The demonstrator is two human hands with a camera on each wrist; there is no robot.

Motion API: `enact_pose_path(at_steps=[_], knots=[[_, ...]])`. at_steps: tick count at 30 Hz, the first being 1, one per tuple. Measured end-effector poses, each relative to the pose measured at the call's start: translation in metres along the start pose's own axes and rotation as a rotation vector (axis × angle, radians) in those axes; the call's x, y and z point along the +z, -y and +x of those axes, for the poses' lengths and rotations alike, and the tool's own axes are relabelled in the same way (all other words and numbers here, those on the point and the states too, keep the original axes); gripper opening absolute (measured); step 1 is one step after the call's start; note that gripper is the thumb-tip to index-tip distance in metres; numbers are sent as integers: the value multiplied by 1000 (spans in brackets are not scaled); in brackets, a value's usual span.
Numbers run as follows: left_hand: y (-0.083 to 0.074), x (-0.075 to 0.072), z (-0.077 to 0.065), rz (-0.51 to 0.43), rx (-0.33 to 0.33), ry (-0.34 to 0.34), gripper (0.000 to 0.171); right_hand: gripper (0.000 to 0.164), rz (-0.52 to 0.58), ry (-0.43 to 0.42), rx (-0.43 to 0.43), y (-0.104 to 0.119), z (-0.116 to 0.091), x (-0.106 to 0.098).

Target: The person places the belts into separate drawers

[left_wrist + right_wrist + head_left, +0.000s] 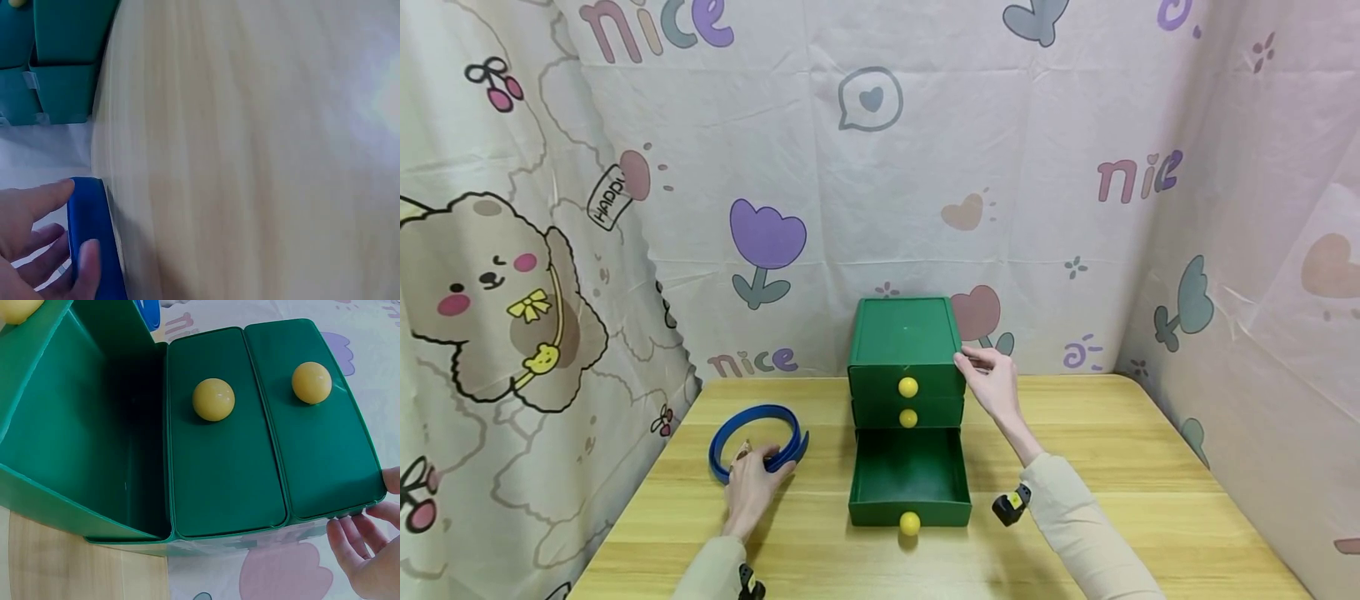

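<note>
A coiled blue belt (722, 437) with a gold-coloured buckle (743, 450) lies on the left of the table. My left hand (752, 487) grips the strap at the coil's near right side. In the left wrist view the thumb is on one face of the belt (94, 219) and other fingers are behind it. Right of the belt stands a green drawer cabinet (906, 329) with round yellow knobs. Its bottom drawer (910, 479) is pulled out, showing bare green inside. With thumb and fingertips, my right hand (992, 383) holds the cabinet's upper right front corner.
Everything stands on a light wood-grain table (1097, 467). The two upper drawers (228, 456) are closed. A printed curtain (880, 192) hangs behind the table and along both sides. Each wrist wears a small black camera (1011, 504).
</note>
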State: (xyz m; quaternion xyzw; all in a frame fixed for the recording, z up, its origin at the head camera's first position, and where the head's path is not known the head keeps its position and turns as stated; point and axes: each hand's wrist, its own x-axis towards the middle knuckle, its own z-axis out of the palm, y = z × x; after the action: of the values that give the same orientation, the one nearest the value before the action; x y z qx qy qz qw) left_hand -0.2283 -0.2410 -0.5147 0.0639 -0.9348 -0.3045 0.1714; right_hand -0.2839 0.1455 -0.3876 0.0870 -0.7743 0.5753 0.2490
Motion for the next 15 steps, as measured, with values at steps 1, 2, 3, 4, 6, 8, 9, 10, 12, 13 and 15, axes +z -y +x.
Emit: enact_pose_path(at_steps=[1, 2, 3, 4, 6, 8, 9, 10, 12, 13, 15], knots=[[0, 1, 1, -15, 2, 12, 47, 28, 0, -1, -1, 0, 0, 0], [0, 2, 1, -34, 5, 25, 47, 28, -2, -2, -1, 0, 0, 0], [1, 2, 2, -54, 8, 36, 47, 28, -6, 0, -1, 0, 0, 0], [1, 4, 3, -72, 11, 45, 46, 28, -7, 1, 3, 0, 0, 0], [2, 6, 4, -105, 24, 59, 45, 27, -8, 3, 13, 0, 0, 0], [3, 7, 5, -127, 32, 71, 44, 27, -7, 5, 21, 1, 0, 0], [3, 7, 6, -134, 32, 76, 44, 28, -3, 5, 25, 1, 0, 0], [4, 8, 6, -137, 32, 79, 44, 28, 0, 6, 26, 1, 0, 0], [4, 8, 7, -139, 27, 89, 44, 30, 4, 10, 24, 1, 0, 0], [4, 8, 7, -137, 24, 92, 44, 30, 7, 10, 20, 1, 0, 0], [5, 9, 7, -130, 14, 94, 42, 30, 4, 11, 19, 1, 0, 0]])
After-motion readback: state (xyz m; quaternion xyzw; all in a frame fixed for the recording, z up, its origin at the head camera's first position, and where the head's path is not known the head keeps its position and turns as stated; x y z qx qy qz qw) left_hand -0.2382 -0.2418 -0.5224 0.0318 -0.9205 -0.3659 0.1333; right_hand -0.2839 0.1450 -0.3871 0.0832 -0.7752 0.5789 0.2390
